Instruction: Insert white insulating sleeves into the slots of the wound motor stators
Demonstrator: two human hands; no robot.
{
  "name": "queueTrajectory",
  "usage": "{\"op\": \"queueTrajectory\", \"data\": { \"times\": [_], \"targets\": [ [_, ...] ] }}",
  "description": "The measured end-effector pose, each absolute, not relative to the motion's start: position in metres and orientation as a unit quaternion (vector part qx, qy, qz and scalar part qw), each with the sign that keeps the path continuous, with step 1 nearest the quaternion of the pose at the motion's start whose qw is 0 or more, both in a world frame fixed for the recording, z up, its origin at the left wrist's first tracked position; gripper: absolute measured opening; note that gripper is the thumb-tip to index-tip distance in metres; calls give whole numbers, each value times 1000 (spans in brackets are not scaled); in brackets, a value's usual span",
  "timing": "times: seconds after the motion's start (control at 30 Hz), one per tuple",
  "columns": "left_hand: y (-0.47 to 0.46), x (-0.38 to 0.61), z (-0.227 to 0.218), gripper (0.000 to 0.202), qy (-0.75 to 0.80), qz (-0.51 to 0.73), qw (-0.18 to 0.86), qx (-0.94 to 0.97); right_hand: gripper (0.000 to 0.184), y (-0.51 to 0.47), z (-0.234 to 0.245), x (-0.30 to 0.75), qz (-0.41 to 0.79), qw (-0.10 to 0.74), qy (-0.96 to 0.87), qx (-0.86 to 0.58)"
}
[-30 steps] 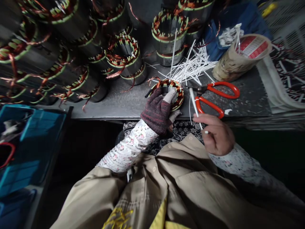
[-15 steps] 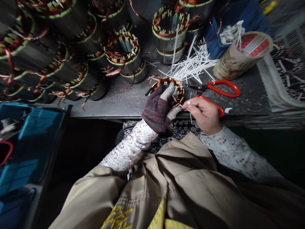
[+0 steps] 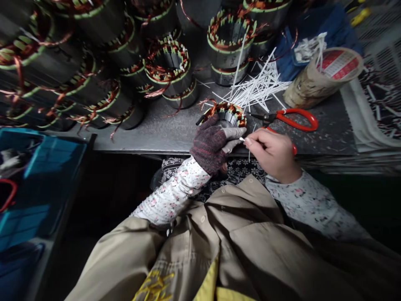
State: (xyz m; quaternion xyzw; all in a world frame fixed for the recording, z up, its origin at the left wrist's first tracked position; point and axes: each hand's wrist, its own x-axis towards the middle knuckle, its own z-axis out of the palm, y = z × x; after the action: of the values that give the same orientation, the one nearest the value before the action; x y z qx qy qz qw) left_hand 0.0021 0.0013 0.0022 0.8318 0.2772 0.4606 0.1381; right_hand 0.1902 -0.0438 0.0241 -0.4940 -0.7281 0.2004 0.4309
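My left hand (image 3: pixel 209 143), in a dark knitted glove with pale fingertips, grips a small copper-wound motor stator (image 3: pixel 227 115) lying on the metal bench. My right hand (image 3: pixel 272 154) pinches a thin white insulating strip (image 3: pixel 242 139) between its fingertips, with the strip's end close to the stator's near rim. Red-handled scissors (image 3: pixel 296 120) lie just beyond my right hand, their lower handle partly hidden by it. A loose pile of white strips (image 3: pixel 257 90) lies behind the stator.
Several large wound stators (image 3: pixel 167 71) stand on the bench (image 3: pixel 163 133) to the left and back. A paper-wrapped roll (image 3: pixel 322 78) and blue cloth (image 3: pixel 290 54) sit back right. A white crate (image 3: pixel 379 96) lies right, and blue bins (image 3: pixel 40 175) sit low left.
My right hand has moved left and up from above the scissors to the stator's near edge, carrying the white strip. My left hand still grips the stator.
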Motion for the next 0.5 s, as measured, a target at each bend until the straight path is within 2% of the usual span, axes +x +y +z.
{"op": "queueTrajectory", "data": {
  "times": [0.17,0.33,0.5],
  "targets": [
    [0,1,3,17,272,453,139,837,18,-35,23,189,201,420,-714,-523],
    [-3,3,6,18,287,436,102,847,28,-45,38,189,215,371,-753,-499],
    [-7,6,7,16,310,446,85,835,21,-56,50,199,361,524,-650,-415]
  ]
}}
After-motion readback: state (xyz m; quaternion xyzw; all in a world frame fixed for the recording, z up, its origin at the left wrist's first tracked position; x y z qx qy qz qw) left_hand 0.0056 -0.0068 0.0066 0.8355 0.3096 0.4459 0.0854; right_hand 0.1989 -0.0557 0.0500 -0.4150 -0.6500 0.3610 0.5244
